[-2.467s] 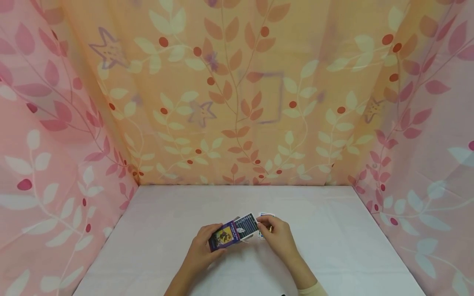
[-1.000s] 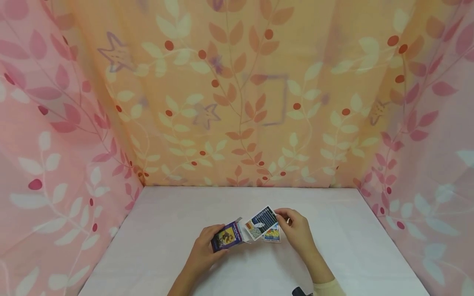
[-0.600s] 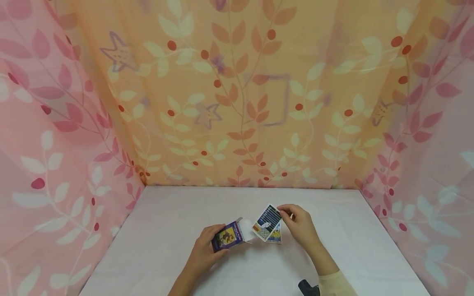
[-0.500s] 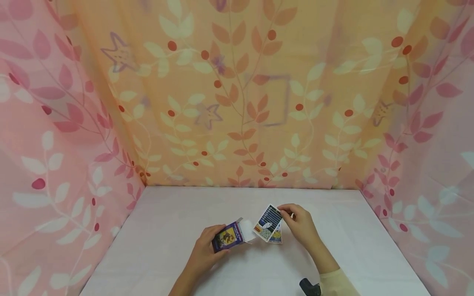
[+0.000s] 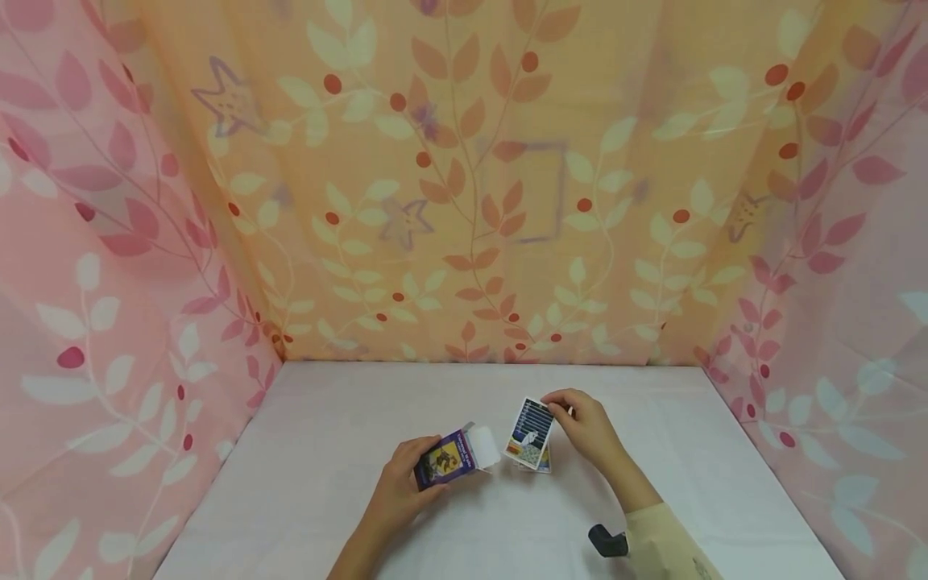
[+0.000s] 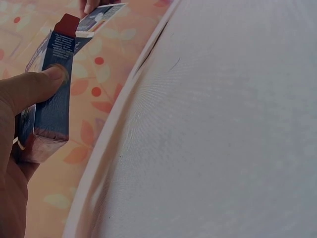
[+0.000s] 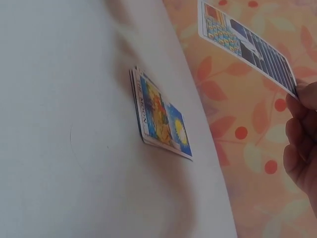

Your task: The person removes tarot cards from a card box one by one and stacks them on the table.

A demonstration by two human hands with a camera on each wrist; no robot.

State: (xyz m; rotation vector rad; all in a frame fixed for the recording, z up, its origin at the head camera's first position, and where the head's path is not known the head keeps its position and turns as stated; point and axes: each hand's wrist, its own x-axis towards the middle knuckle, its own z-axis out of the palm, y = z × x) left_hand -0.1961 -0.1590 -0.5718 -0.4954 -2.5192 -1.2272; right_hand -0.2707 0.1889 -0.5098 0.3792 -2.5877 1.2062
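Observation:
My left hand (image 5: 395, 483) grips a small purple tarot card box (image 5: 442, 461) between thumb and fingers. Its end flap stands open, with the white inside facing right; the left wrist view shows the blue side of the box (image 6: 57, 94) under the thumb. By one corner, my right hand (image 5: 589, 431) pinches a dark-blue tarot card (image 5: 531, 432), raised and tilted above the table. Below that card lies a small, slightly uneven pile of tarot cards (image 7: 163, 119), the top one reading "The Moon". In the head view the held card covers most of this pile (image 5: 546, 461).
A white cloth-covered table (image 5: 348, 411) lies under both hands. Patterned curtain (image 5: 464, 185) encloses it at the back and both sides. A black angled object (image 5: 607, 540) shows beside the right sleeve (image 5: 663, 540).
The right hand has drawn the dark-blue card fully out of the box and carried it right, over the pile, turning it more upright. The left hand keeps the box in nearly the same place.

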